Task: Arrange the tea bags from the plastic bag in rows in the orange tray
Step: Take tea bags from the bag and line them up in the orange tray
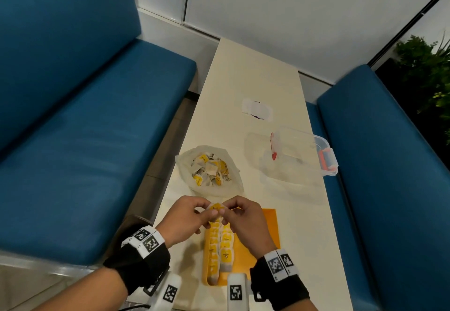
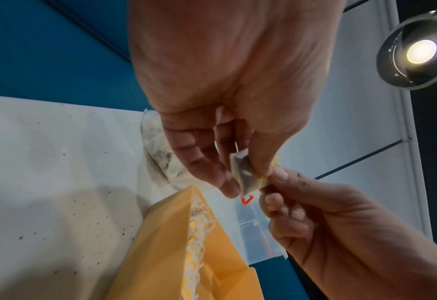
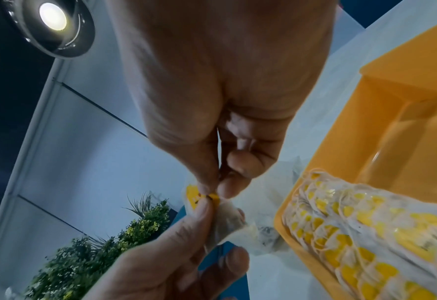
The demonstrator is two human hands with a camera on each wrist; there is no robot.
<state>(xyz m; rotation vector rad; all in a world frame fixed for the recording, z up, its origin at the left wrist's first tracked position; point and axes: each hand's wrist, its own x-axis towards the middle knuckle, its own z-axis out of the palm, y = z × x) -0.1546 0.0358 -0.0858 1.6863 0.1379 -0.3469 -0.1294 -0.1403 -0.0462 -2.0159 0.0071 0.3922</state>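
1 small white paper tea bag with a yellow tag (image 1: 216, 207) is pinched by left hand (image 1: 186, 215) and right hand (image 1: 246, 220) together — held above the orange plastic tray (image 1: 267, 228).

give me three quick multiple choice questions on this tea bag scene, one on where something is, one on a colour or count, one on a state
1. Where does the plastic bag of tea bags lie?
A. on the blue seat
B. on the table, beyond the orange tray
C. inside the clear container

2. How many rows of tea bags are in the tray?
A. two
B. five
C. none

3. How is the tea bag above the tray held?
A. lying loose on the table
B. by the left hand alone
C. pinched by both hands, left and right hand

Answers:
1 B, the head view shows it on the table past the tray.
2 A, two rows lie side by side at the tray's left.
3 C, fingertips of both hands meet on it.
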